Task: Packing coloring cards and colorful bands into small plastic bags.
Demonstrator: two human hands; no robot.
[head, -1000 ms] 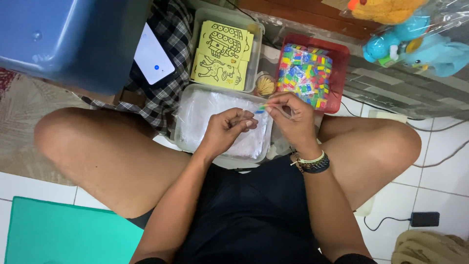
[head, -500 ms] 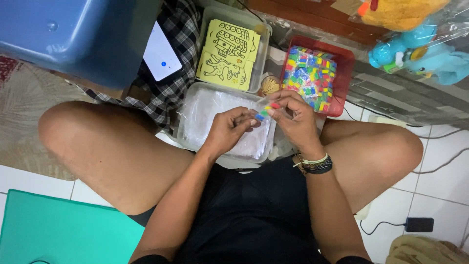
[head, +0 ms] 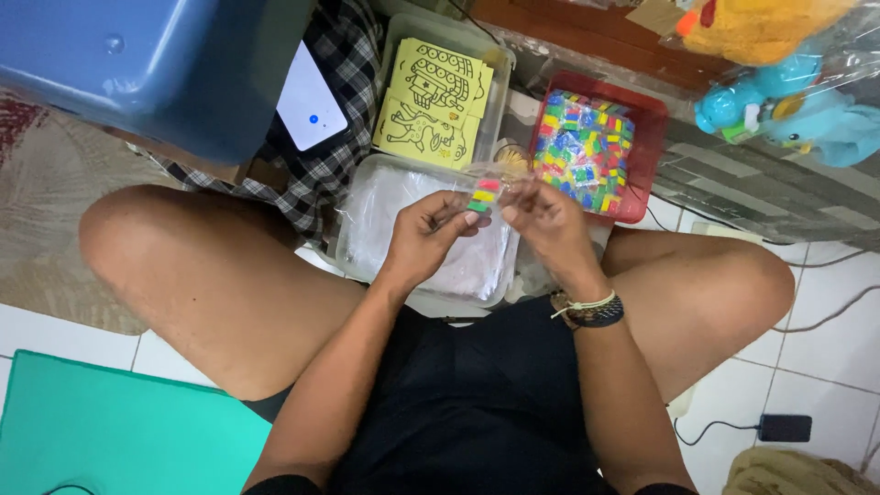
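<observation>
Small coloured bricks (head: 483, 195), stacked red, yellow and green, sit pinched between our hands above the clear tray (head: 385, 215). Our left hand (head: 429, 229) closes its fingertips on the stack, whose long axis runs upright; our right hand (head: 541, 215) pinches a clear bag just beside it. Beyond lies the red basket (head: 642, 156) of bricks.

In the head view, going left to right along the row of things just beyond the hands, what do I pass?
Blue plastic bin → white phone on checked cloth → clear tub with yellow picture sheets → red tray of small multicoloured blocks → blue plush toy in clear wrap.
</observation>
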